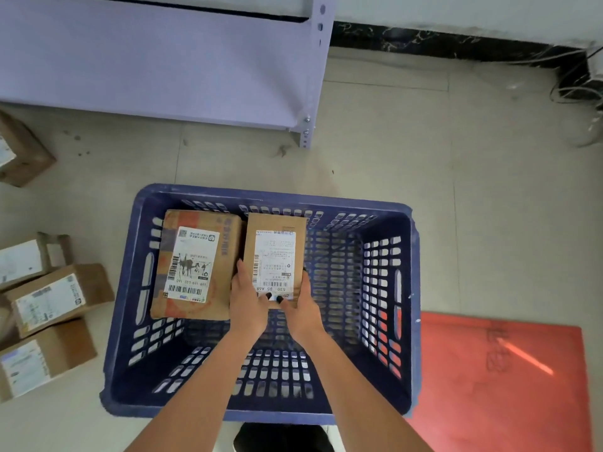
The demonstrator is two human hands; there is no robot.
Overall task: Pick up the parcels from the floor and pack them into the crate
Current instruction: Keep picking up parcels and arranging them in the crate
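A blue slotted plastic crate stands on the floor below me. Inside it, at the far left, lies a brown parcel with a white label. Beside it on the right is a narrower brown parcel, label up. My left hand grips its near left edge, with the thumb on the label. My right hand grips its near right edge, thumb also on top. Both forearms reach down into the crate.
Several labelled brown parcels lie on the floor to the left, with another further back. A pale metal shelf stands behind the crate. A red mat lies to the right. Cables run along the far right wall.
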